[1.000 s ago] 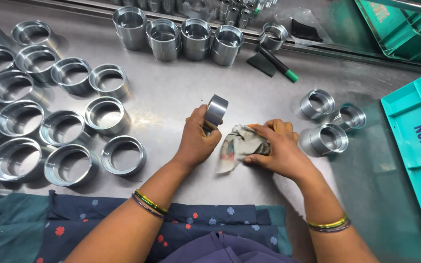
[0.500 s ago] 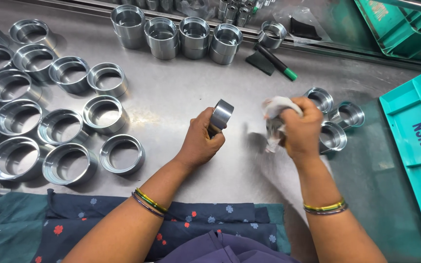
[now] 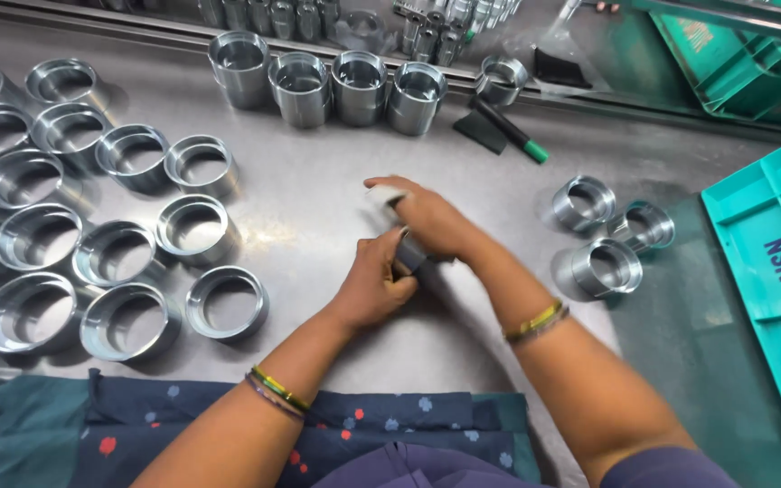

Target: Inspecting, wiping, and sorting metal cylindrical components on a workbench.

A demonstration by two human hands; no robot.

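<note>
Here your left hand (image 3: 374,287) clamps a metal ring (image 3: 409,252), your right hand (image 3: 428,215) pinches a white cloth (image 3: 383,193), teal trays (image 3: 770,271) alongside.

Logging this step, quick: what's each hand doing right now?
Left hand: grip closed around a metal ring.
Right hand: closed on a white cloth, pressed to the ring.

Bare steel counter (image 3: 318,190) lies open across the middle of the frame. Metal rings (image 3: 128,262) crowd the left side in close rows. A row of four taller sleeves (image 3: 332,86) blocks the top centre, with a green-tipped marker (image 3: 508,131) beside it. Three rings (image 3: 612,235) and teal trays (image 3: 770,271) close off the right.
</note>
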